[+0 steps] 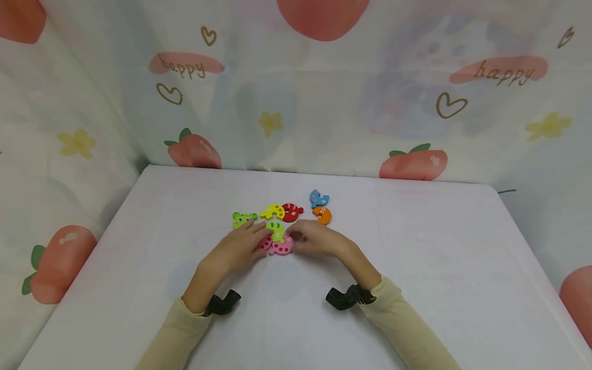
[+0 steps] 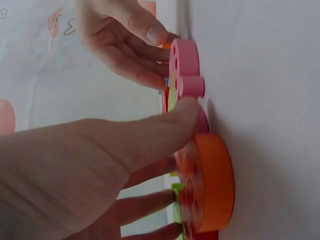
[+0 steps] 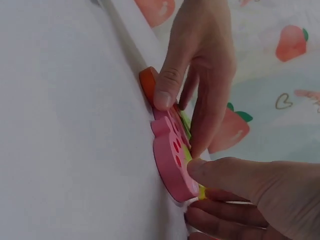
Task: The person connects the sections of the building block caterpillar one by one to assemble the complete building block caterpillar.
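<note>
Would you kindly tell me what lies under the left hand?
In the left wrist view, an orange puzzle piece shows beneath the left hand. From above, the hand covers it, so its full shape cannot be seen.

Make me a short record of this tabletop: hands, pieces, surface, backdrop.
Left hand: thumb touching spotted pink pieces
Right hand: beside the pink pieces, grip unclear
Between hands: pink pieces, striped green piece
Farther back: yellow piece, red piece, blue piece, orange piece
Near left hand: green animal head, second orange piece
Surface: white table
Backdrop: cloth printed with fruit, hearts, "happy"
</note>
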The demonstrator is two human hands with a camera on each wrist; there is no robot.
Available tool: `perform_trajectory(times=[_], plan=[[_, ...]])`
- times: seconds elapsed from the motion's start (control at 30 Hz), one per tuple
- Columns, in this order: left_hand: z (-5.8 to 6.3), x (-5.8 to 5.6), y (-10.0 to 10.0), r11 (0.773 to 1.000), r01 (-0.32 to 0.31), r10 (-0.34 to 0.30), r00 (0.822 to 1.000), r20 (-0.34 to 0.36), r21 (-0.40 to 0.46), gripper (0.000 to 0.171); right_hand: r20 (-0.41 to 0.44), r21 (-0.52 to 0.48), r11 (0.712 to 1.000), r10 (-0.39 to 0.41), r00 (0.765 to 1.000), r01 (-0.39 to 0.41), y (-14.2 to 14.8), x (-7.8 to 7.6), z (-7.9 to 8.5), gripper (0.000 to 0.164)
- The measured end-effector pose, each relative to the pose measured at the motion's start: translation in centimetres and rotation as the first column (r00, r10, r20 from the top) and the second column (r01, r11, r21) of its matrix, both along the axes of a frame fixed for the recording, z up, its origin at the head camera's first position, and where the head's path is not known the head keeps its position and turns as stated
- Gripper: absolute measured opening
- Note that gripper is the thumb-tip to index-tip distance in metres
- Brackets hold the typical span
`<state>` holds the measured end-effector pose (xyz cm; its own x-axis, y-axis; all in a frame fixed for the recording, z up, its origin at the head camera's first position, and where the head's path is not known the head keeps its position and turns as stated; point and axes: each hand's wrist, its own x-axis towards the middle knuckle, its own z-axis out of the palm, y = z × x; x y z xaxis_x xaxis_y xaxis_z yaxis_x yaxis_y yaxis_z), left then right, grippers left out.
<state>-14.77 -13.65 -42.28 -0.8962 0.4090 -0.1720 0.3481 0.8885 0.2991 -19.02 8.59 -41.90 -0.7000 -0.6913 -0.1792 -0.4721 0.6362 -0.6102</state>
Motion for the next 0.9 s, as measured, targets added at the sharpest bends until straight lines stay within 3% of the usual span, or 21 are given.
perform_trajectory(times=[0.1,0.27,0.53,0.9], plan=[[0.0,-0.1,-0.7,1.0,0.03,-0.029,1.0,-0.003,0.005,0.057,-0.031,0.02,0.997,-0.08,0.996,0.08,-0.6,0.4,-0.3,0.042],[-0.2,-0.5,-1.4,1.0,0.026,-0.026,1.0,0.0,0.014,0.06,-0.095,0.074,0.982,-0.166,0.982,0.173,-1.8,1.1,-0.9,0.054],[-0.4,-0.8,-1.8,1.0,0.014,-0.014,1.0,-0.005,0.025,0.063,-0.196,0.089,0.976,-0.18,0.964,0.2,-2.7,1.8,-1.5,0.06],[-0.6,-0.9,-1.8,0.999,0.029,-0.028,0.999,-0.035,0.016,0.063,-0.177,0.082,0.969,-0.214,0.961,0.231,-2.9,1.8,-1.4,0.056]])
